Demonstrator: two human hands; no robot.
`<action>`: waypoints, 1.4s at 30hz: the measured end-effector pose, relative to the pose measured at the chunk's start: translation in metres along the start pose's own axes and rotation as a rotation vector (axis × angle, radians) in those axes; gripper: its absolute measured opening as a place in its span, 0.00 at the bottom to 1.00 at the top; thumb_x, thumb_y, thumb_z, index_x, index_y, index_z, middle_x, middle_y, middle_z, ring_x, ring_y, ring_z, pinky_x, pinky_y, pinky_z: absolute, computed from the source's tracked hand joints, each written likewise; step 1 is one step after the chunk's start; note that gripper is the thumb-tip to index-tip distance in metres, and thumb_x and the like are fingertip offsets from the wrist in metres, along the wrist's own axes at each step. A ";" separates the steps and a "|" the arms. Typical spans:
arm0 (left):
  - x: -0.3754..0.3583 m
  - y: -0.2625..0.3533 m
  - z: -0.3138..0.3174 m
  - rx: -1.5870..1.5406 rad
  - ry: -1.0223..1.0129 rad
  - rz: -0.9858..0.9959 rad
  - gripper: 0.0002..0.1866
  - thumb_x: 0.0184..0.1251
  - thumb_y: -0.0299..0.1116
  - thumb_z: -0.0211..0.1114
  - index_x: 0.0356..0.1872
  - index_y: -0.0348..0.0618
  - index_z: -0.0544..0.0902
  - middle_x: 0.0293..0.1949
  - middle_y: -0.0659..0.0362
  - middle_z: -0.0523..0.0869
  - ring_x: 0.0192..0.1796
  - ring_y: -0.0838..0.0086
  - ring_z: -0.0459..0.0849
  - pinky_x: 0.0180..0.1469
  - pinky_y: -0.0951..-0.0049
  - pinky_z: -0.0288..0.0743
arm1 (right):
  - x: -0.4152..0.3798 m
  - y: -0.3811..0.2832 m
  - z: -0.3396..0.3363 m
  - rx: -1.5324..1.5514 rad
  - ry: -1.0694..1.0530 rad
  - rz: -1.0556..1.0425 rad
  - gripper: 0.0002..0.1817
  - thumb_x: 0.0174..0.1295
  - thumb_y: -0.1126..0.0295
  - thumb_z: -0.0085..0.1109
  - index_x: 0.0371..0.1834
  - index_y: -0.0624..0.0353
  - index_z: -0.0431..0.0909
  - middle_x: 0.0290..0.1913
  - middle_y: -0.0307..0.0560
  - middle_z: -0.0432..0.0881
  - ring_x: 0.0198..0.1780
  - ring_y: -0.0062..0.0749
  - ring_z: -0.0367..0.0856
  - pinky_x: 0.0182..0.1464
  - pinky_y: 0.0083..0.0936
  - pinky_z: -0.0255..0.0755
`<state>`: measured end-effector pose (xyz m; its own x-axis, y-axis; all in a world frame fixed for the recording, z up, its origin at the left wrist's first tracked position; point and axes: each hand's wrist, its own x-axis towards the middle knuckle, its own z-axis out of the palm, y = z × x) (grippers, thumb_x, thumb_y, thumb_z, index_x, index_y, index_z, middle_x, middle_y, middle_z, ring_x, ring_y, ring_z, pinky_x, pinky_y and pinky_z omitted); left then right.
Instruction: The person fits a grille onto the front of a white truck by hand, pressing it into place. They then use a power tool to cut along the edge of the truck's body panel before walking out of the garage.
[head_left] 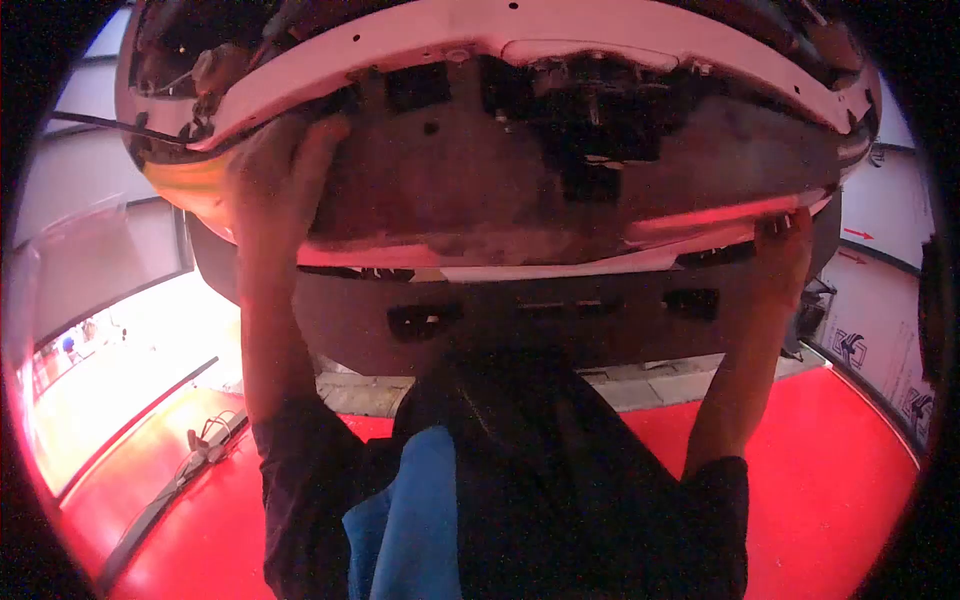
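The front end of a car [640, 25] fills the upper view, with a broad dark bumper-like panel [440, 180] across it. Near the light-coloured corner on the left, my left hand [280, 170] is raised against this panel, its thumb apart; dim light hides the other fingers. On the far right my right hand [785, 245] has its fingers curled over the panel's lower edge. Between my arms, under that edge, is a dark lower panel [480, 310] with several openings. A blue cloth [415, 510] hangs at the front of my dark clothing.
Below me the floor is glossy red [820, 470], with a pale tiled strip [645, 388] under the car. A long bar [165, 505] with cables lies on the left. Printed wall panels [870, 320] stand at the right, and a bright opening [130, 340] at the left.
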<state>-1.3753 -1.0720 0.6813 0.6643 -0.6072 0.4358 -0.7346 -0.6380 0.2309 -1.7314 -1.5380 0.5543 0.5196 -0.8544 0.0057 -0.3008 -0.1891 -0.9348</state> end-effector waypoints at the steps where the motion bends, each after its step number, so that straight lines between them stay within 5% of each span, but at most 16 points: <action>1: -0.014 0.012 -0.017 -0.054 -0.079 -0.103 0.15 0.70 0.45 0.65 0.33 0.44 0.89 0.30 0.52 0.84 0.35 0.54 0.84 0.41 0.56 0.74 | -0.012 -0.018 0.003 0.105 -0.023 0.055 0.21 0.71 0.68 0.61 0.66 0.58 0.75 0.61 0.46 0.81 0.62 0.36 0.80 0.62 0.33 0.77; 5: -0.073 0.012 -0.045 -0.014 0.016 0.005 0.17 0.63 0.46 0.69 0.24 0.43 0.83 0.26 0.55 0.82 0.30 0.56 0.81 0.36 0.57 0.73 | -0.066 -0.013 -0.016 0.288 0.044 0.109 0.21 0.73 0.66 0.59 0.67 0.58 0.74 0.61 0.47 0.80 0.62 0.36 0.80 0.62 0.35 0.77; 11: -0.098 0.028 -0.058 -0.064 -0.115 -0.003 0.19 0.54 0.46 0.73 0.25 0.41 0.76 0.24 0.54 0.78 0.29 0.55 0.77 0.34 0.58 0.70 | -0.099 0.003 -0.024 0.418 0.110 0.140 0.22 0.76 0.62 0.55 0.69 0.58 0.72 0.62 0.49 0.80 0.62 0.38 0.80 0.63 0.37 0.77; 20: -0.028 0.011 -0.024 0.007 -0.195 -0.068 0.16 0.68 0.45 0.69 0.35 0.39 0.87 0.34 0.51 0.89 0.38 0.53 0.87 0.45 0.58 0.78 | -0.055 -0.009 -0.004 0.548 0.115 0.210 0.23 0.81 0.57 0.50 0.71 0.57 0.70 0.64 0.52 0.80 0.62 0.40 0.81 0.65 0.41 0.78; 22: -0.005 0.000 -0.004 -0.081 -0.196 -0.029 0.18 0.69 0.51 0.68 0.34 0.45 0.89 0.32 0.50 0.87 0.37 0.49 0.85 0.43 0.51 0.75 | -0.041 -0.003 -0.006 0.526 0.114 0.213 0.23 0.82 0.56 0.49 0.72 0.57 0.70 0.64 0.53 0.80 0.62 0.40 0.81 0.65 0.42 0.78; 26: 0.016 -0.007 0.024 -0.050 -0.051 0.062 0.17 0.70 0.50 0.67 0.35 0.47 0.89 0.31 0.50 0.87 0.37 0.49 0.86 0.43 0.52 0.77 | -0.018 0.032 -0.023 0.078 -0.062 0.080 0.21 0.82 0.57 0.49 0.69 0.59 0.73 0.61 0.53 0.82 0.59 0.39 0.82 0.61 0.38 0.80; 29: 0.024 -0.012 0.031 0.065 -0.011 0.158 0.17 0.70 0.50 0.68 0.36 0.45 0.88 0.29 0.51 0.87 0.35 0.49 0.87 0.41 0.53 0.78 | -0.018 0.014 -0.005 0.068 -0.027 0.123 0.27 0.70 0.81 0.61 0.71 0.59 0.69 0.54 0.39 0.79 0.48 0.23 0.81 0.52 0.21 0.77; 32: 0.029 -0.018 0.032 0.259 -0.053 0.115 0.17 0.73 0.48 0.66 0.36 0.43 0.88 0.35 0.49 0.90 0.38 0.48 0.88 0.44 0.51 0.79 | 0.008 0.041 -0.016 -0.464 -0.045 -0.300 0.24 0.75 0.70 0.60 0.71 0.58 0.69 0.53 0.38 0.78 0.47 0.24 0.79 0.52 0.23 0.78; 34: 0.028 -0.021 0.037 0.288 0.100 0.258 0.16 0.67 0.49 0.70 0.30 0.46 0.86 0.26 0.55 0.86 0.31 0.55 0.86 0.37 0.55 0.77 | 0.023 0.048 -0.016 0.439 0.034 0.256 0.25 0.77 0.58 0.59 0.71 0.57 0.70 0.55 0.39 0.78 0.51 0.25 0.79 0.52 0.25 0.78; 40: 0.024 -0.020 0.047 0.223 0.223 0.275 0.14 0.66 0.47 0.71 0.33 0.47 0.86 0.27 0.55 0.85 0.32 0.56 0.85 0.37 0.55 0.75 | 0.039 0.081 -0.018 -0.092 0.106 -0.025 0.26 0.82 0.49 0.46 0.68 0.57 0.72 0.57 0.43 0.77 0.55 0.30 0.78 0.58 0.30 0.77; 42: 0.030 0.001 0.037 0.291 0.074 0.069 0.16 0.67 0.46 0.69 0.40 0.42 0.87 0.34 0.52 0.88 0.39 0.54 0.87 0.46 0.54 0.77 | 0.041 0.079 -0.008 -0.172 0.085 -0.062 0.27 0.83 0.48 0.41 0.69 0.59 0.72 0.59 0.46 0.77 0.58 0.33 0.78 0.61 0.31 0.75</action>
<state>-1.3508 -1.1086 0.6622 0.5949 -0.6242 0.5064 -0.7002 -0.7119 -0.0550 -1.7402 -1.5913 0.4831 0.4741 -0.8750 0.0980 -0.4067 -0.3164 -0.8570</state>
